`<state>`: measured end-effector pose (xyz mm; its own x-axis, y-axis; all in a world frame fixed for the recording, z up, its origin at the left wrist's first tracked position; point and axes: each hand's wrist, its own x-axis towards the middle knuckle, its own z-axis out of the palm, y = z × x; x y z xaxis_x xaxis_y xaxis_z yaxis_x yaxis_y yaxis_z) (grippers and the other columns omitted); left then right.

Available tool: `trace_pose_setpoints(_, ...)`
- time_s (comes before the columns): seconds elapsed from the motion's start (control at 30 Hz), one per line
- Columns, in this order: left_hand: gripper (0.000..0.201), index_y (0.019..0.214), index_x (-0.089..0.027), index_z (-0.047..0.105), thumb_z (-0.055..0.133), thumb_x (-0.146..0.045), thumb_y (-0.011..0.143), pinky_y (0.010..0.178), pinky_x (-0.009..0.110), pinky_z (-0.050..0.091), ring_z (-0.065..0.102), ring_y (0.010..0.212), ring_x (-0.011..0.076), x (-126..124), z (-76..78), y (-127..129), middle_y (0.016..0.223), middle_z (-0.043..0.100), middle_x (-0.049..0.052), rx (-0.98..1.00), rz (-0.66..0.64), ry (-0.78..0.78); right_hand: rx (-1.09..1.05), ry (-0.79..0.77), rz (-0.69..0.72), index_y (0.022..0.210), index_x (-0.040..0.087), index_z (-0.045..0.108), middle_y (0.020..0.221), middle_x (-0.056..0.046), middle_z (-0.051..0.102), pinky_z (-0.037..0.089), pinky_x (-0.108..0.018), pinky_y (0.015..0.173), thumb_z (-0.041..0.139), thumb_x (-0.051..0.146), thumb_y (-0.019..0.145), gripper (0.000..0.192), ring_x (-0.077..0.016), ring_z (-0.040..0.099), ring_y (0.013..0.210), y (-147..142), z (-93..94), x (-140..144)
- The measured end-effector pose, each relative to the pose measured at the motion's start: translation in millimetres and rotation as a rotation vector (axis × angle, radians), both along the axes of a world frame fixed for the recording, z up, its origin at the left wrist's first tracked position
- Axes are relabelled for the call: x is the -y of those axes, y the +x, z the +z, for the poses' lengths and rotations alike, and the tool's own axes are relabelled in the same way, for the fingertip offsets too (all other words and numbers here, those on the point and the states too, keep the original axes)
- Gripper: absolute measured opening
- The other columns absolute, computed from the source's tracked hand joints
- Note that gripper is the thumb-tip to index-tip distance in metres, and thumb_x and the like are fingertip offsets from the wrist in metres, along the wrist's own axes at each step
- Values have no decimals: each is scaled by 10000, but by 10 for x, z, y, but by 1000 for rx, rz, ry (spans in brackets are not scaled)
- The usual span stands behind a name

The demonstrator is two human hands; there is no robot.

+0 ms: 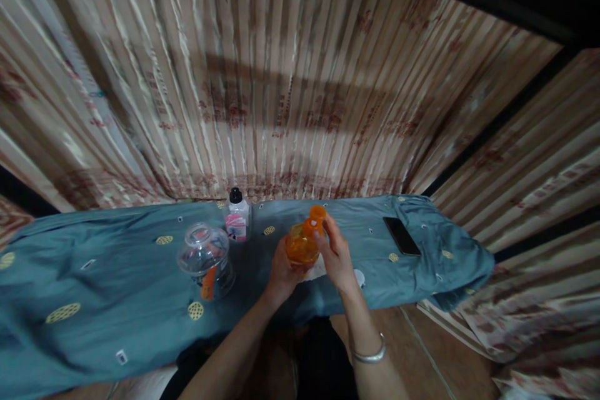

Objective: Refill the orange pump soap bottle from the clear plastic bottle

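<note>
Head view: orange bottle (302, 247) held above desk (117, 287), left hand (281, 272) fingers clamped round body, right hand (336, 256) fingers pinching cap (317, 214); likely light, smooth plastic, slippery — grip mid-body

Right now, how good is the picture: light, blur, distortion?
Head view: dim and warm, with a broad shadow band across the curtain. Strong wide-angle bend curves the table edge and fans the curtain folds, which smear toward the corners. The centre is sharper: the orange bottle, held by the left hand and right hand, and the clear jar read well.
</note>
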<state>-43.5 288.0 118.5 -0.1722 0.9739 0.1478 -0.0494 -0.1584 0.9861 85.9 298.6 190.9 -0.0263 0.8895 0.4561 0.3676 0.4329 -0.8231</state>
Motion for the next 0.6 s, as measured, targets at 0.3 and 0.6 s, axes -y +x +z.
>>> trace_pose_setpoints(0.3, 696, 1116, -250, 610, 927, -392, 514, 931, 498, 536, 700, 1029, 337, -5, 51, -56, 1094, 742, 74, -18, 1, -10, -387, 59, -74, 1502, 275, 468, 1463, -138, 601, 531, -475, 1014, 251, 668, 1014, 663, -281, 630, 1306, 572, 770, -473)
trace_pose_setpoints(0.6, 670, 1088, -225, 589, 917, -403, 531, 890, 440, 535, 701, 993, 296, 13, 131, -55, 1062, 742, 71, -29, 12, -43, 313, -360, -288, 1168, 123, 663, 1282, -268, 683, 438, -583, 1088, 677, 479, 800, 513, -396, 612, 1287, 439, -568, -556)
